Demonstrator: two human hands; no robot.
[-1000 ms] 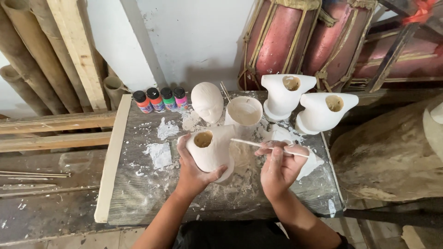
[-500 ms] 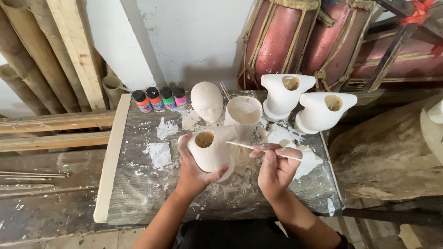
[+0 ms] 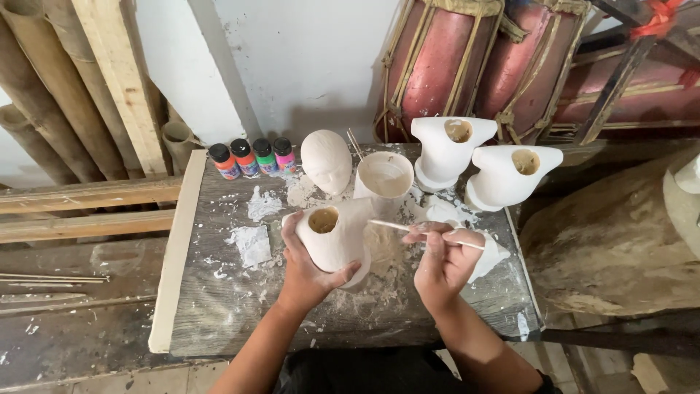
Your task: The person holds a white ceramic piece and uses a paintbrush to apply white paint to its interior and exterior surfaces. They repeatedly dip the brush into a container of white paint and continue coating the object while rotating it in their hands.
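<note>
Plaster-caked bench (image 3: 219,306): left hand (image 3: 306,266) grips white bust (image 3: 337,235), tilted near the cup (image 3: 384,177); right hand (image 3: 441,259) pinches brush (image 3: 423,233), tip probably touching. Slippery grip could drop the bust.

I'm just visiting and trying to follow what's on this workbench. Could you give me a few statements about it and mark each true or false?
1. The left hand holds a white hollow bust. True.
2. The right hand holds a pair of scissors. False: it holds a thin stick whose tip points at the held bust.
3. Four small paint bottles stand in a row at the back of the table. True.
4. The white cup lies tipped on its side. False: it stands upright beside a white head form.
5. Two more white busts stand behind the right hand. True.
</note>
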